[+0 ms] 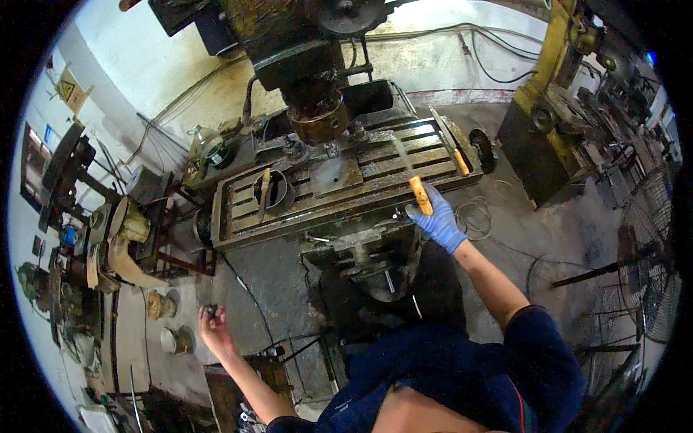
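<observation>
My right hand (439, 219), in a blue glove, is closed round the yellow handle of a file (419, 195). Its grey blade points up and left over the slotted machine table (325, 211), blurred near the tip. My bare left hand (214, 333) is off to the left, beyond the table's front edge, its fingers bent round a small dark thing (211, 309) too small to name. Above the table hangs the machine's round, rusty head (318, 117). A flat plate (336, 175) with a small hole lies beneath it.
A round pot (283, 196) with a wooden-handled brush (265, 189) stands on the table's left part. A second yellow-handled file (460, 160) lies along its right end. Two cans (175, 340) stand on the floor at left; a large fan (650, 245) is at right.
</observation>
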{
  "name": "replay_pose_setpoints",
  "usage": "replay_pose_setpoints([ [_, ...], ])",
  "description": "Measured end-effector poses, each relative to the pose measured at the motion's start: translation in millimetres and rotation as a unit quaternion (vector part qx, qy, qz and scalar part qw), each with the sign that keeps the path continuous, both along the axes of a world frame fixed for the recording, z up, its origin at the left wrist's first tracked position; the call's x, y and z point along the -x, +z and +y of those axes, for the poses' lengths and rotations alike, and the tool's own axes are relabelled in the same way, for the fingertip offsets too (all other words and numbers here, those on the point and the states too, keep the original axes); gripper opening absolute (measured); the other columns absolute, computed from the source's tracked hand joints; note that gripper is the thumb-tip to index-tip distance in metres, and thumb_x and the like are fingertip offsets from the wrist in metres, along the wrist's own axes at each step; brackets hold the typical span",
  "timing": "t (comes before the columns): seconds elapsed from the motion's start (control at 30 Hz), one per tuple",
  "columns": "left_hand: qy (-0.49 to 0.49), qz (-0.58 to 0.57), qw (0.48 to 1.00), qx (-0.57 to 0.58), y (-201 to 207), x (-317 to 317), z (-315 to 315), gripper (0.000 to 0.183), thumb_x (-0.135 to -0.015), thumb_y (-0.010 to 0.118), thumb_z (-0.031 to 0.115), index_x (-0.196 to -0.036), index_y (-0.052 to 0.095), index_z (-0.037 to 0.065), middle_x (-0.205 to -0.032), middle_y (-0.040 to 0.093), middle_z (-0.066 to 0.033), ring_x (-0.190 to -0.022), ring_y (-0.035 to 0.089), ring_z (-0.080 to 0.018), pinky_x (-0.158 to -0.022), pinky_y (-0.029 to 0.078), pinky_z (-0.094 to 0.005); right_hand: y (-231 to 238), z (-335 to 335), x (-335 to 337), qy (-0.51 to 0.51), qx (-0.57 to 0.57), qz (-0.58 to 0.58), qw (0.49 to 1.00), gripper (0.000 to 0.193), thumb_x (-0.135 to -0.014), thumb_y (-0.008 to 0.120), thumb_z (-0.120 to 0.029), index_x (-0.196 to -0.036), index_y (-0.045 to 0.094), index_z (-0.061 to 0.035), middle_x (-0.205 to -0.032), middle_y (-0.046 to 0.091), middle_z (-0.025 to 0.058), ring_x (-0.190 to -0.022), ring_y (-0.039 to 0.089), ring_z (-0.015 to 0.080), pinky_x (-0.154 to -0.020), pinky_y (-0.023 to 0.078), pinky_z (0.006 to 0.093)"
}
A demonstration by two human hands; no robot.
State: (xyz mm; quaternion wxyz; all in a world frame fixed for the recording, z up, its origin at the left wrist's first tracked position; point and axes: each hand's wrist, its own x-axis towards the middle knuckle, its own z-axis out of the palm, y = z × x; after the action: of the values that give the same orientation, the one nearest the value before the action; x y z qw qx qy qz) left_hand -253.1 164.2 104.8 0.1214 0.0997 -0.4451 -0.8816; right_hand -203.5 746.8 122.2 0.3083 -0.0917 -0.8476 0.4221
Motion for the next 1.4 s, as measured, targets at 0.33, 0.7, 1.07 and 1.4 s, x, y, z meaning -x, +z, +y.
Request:
replay_pose_setpoints([
  [0.33, -0.076, -0.104, 0.985, 0.117, 15.0, -5.1, 97.9, 0.012, -0.084, 0.051, 0.014, -0.080, 0.047, 0.004, -0.060, 0.048, -0.0054, -0.045, 0.049, -0.0190, -0.045, 0.046, -0.0347, 97.6, -35.4, 82.0, 0.067, -0.307, -0.420, 0.852, 0.039, -0.074, 0.054, -0.040, -0.092, 0.066, -0.0065, -0.092, 0.065, 0.0138, -0.086, 0.062, 0.0290, -0.073, 0.049, 0.0391],
  [0.7, -0.095, -0.163, 0.978, 0.091, 1.7, -21.0, 107.6, 0.014, -0.082, 0.056, 0.018, -0.086, 0.052, 0.005, -0.075, 0.053, -0.0051, -0.062, 0.052, -0.0169, -0.051, 0.047, -0.0329, 82.1, -21.4, 46.9, 0.136, -0.280, -0.396, 0.864, 0.051, -0.072, 0.051, -0.050, -0.083, 0.066, -0.0034, -0.085, 0.064, 0.0189, -0.080, 0.062, 0.0334, -0.073, 0.048, 0.0410],
  [1.07, -0.350, -0.243, 0.893, 0.149, -27.1, 12.4, 235.2, 0.020, -0.088, 0.049, 0.021, -0.085, 0.056, 0.002, -0.072, 0.055, -0.0081, -0.058, 0.048, -0.0223, -0.057, 0.043, -0.0367, 37.8, -70.2, -78.5, 0.318, -0.207, -0.317, 0.869, 0.048, -0.066, 0.061, -0.051, -0.071, 0.066, -0.0037, -0.073, 0.062, 0.0198, -0.070, 0.059, 0.0363, -0.065, 0.048, 0.0416],
  [1.4, -0.380, -0.270, 0.873, 0.146, 4.2, -24.8, 287.3, 0.020, -0.088, 0.048, 0.023, -0.081, 0.053, 0.004, -0.071, 0.049, -0.0043, -0.060, 0.040, -0.0189, -0.057, 0.038, -0.0356, 30.0, -59.4, -93.6, 0.305, -0.184, -0.340, 0.870, 0.049, -0.068, 0.061, -0.049, -0.076, 0.066, -0.0010, -0.075, 0.062, 0.0215, -0.073, 0.059, 0.0372, -0.066, 0.047, 0.0423],
])
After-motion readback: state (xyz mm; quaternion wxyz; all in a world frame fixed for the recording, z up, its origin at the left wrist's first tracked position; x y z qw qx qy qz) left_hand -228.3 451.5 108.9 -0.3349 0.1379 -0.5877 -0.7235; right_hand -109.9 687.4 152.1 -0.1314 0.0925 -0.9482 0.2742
